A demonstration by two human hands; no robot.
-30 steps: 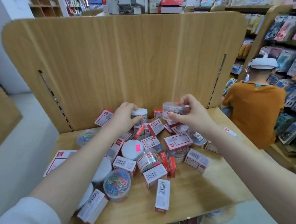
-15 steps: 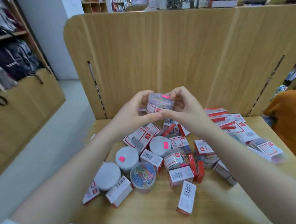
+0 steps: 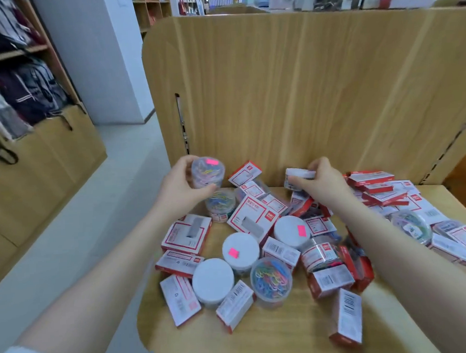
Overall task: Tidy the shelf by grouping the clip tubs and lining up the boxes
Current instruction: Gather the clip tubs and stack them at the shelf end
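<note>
Here our left hand point(image 3: 179, 185) grips a clear clip tub point(image 3: 208, 172) above another tub point(image 3: 220, 204) at the shelf's point(image 3: 288, 332) back left; our right hand point(image 3: 321, 181) pinches a white-lidded tub point(image 3: 298, 177) over the scattered boxes point(image 3: 375, 187).

Left hand point(image 3: 180, 188) holds a clear clip tub point(image 3: 208, 172) up, just above another tub point(image 3: 220, 205) on the shelf point(image 3: 275, 336). Right hand point(image 3: 322, 183) pinches a white-lidded tub point(image 3: 299, 177) right of it, over a jumble of red-and-white boxes point(image 3: 253, 218) near the back panel point(image 3: 303, 91).
</note>
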